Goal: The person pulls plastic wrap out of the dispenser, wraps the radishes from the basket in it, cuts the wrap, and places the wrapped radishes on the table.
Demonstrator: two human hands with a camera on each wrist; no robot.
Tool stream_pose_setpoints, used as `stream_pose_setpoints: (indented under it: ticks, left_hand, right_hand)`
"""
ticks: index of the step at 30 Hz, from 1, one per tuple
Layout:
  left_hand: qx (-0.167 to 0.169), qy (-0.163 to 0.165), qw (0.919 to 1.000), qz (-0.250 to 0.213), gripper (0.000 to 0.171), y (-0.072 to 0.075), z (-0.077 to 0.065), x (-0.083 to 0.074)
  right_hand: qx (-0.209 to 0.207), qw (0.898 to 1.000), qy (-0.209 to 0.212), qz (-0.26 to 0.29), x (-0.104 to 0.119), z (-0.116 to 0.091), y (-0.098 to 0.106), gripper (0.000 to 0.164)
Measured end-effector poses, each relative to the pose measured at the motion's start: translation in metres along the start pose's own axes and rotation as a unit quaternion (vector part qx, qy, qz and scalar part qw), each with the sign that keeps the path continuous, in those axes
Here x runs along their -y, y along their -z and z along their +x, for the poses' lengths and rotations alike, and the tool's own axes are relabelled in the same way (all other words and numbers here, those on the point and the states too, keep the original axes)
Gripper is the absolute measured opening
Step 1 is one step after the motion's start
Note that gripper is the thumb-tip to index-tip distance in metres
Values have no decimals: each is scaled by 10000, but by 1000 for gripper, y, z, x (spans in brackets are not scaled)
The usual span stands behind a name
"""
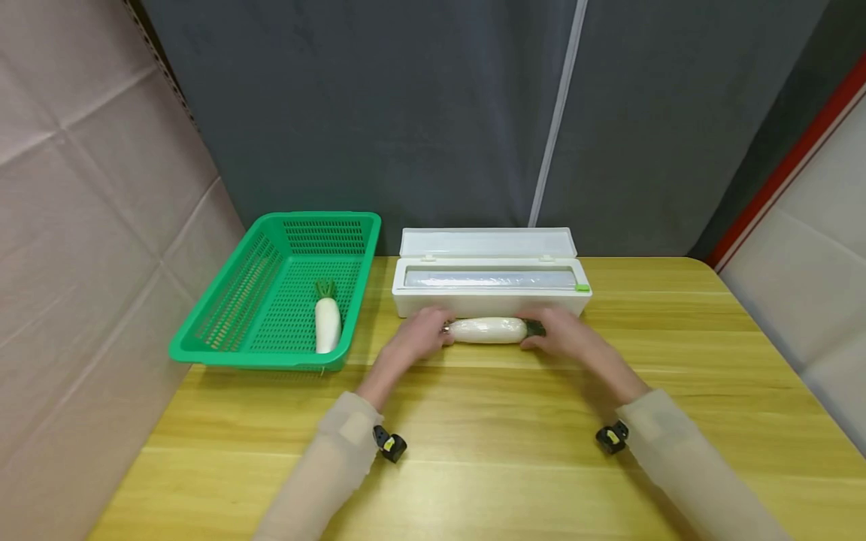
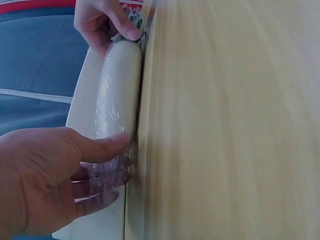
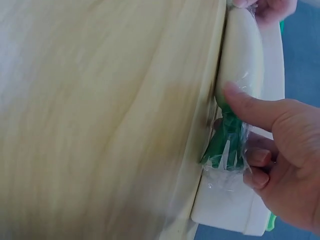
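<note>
A white radish (image 1: 489, 330) wrapped in clear cling film lies crosswise in front of the white cling film box (image 1: 494, 304). Its root end is in my left hand (image 1: 426, 331), with the thumb on the near side and the fingers behind the loose film, as the left wrist view shows. At the other end my right hand (image 1: 556, 330) grips the radish near its green leaf stalks (image 3: 227, 140), which are also under film. The right thumb presses on the white flesh there, and the fingers curl behind. The box lid (image 1: 489, 243) stands open, showing the film roll (image 1: 490, 279).
To the left stands a green plastic basket (image 1: 260, 359) with a second white radish (image 1: 328, 324) in it, stalks pointing away. A small green slider (image 1: 582, 288) sits at the box's right end. Behind the wooden table (image 1: 501, 466) hangs a grey curtain (image 1: 379, 113).
</note>
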State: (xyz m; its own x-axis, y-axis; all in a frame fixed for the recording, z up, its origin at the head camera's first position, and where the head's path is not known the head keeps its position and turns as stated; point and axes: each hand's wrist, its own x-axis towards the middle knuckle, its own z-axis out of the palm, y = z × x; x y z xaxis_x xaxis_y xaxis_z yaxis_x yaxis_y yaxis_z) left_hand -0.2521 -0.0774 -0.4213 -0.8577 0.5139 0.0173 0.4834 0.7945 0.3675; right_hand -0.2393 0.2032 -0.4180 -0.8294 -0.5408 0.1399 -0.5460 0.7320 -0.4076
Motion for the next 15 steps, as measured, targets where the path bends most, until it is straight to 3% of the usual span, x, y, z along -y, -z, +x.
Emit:
stream_pose_setpoints:
  ticks: [5,8,15]
  left_hand:
    - [-36,175,9998,-78,14,1,-6,5]
    - [-10,234,9997,-121,15,4,-9,6]
    - [38,227,9993,-292,25,11,-16,7]
  right_hand:
    - [235,9993,-292,-96,-5,-6,8,41]
    - [274,9992,-257,-168,-8,-9,13,34]
    - [-251,9985,22,-479,-12,-19,13,23]
